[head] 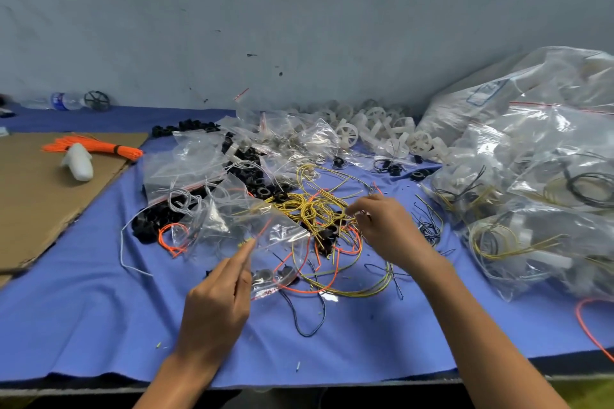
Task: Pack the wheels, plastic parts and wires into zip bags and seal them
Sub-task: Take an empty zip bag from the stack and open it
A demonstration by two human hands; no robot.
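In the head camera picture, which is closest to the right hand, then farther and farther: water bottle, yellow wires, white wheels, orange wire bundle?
1. Yellow wires, at the right hand's fingertips.
2. White wheels, behind, by the wall.
3. Orange wire bundle, left, on cardboard.
4. Water bottle, far left corner.

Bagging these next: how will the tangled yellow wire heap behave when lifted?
Probably floppy: the tangled heap of thin yellow wires lies in loose curls. Likely it lifts as one clump, dragging orange wires laced through it. Seems light; the right hand pinches it by fingertips.
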